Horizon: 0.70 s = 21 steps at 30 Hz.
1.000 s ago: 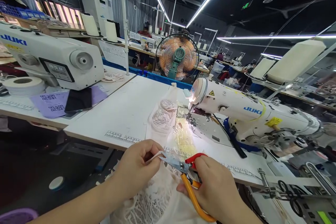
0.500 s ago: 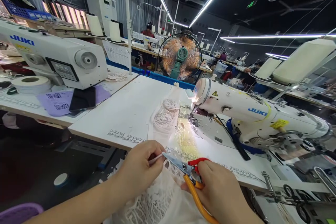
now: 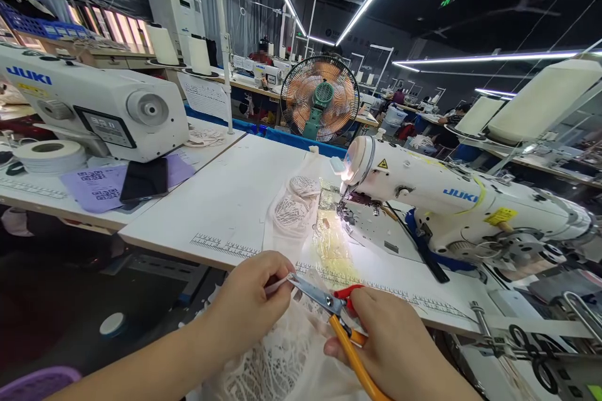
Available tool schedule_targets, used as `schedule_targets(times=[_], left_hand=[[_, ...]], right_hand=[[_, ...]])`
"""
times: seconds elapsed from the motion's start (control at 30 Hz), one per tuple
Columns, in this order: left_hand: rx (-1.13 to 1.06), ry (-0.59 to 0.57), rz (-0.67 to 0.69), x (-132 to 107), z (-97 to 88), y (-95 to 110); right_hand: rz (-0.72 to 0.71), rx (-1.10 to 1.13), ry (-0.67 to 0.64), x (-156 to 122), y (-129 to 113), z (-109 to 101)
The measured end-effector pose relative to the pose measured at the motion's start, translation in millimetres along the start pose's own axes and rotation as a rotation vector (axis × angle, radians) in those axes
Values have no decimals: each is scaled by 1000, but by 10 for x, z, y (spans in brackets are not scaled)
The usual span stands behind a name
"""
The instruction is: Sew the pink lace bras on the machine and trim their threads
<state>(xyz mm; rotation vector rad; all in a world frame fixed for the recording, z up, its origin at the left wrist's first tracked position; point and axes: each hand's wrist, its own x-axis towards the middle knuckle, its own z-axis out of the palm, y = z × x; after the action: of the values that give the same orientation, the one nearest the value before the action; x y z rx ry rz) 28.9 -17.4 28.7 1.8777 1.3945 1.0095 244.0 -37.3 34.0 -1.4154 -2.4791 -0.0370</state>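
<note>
Our left hand (image 3: 249, 304) pinches the white strip (image 3: 275, 286) of the lace garment (image 3: 273, 363) below the table (image 3: 226, 200) edge, while our right hand (image 3: 390, 344) clasps the snips (image 3: 320, 297), blades at the strip, seemingly not yet cut.

Two hands (image 3: 247, 307) (image 3: 399, 351), one pair of scissors (image 3: 320, 297), one lace garment (image 3: 282, 363), two near sewing machines (image 3: 108, 106) (image 3: 446, 194), one fan (image 3: 320, 97), one phone (image 3: 143, 178).

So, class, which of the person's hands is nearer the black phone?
Left. The left hand, pinching a white strip, lies below and right of the black phone; the right hand, holding the scissors, is farther off to the right.
</note>
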Motion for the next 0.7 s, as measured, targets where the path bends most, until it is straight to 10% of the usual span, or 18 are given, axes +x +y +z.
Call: schedule_targets(times=[0.4, 0.7], left_hand=[[-36, -22, -16, -12, -12, 14], [-562, -130, -344, 49, -165, 123]], right_hand=[[169, 86, -278, 21, 16, -39], [231, 565, -170, 50, 44, 90]])
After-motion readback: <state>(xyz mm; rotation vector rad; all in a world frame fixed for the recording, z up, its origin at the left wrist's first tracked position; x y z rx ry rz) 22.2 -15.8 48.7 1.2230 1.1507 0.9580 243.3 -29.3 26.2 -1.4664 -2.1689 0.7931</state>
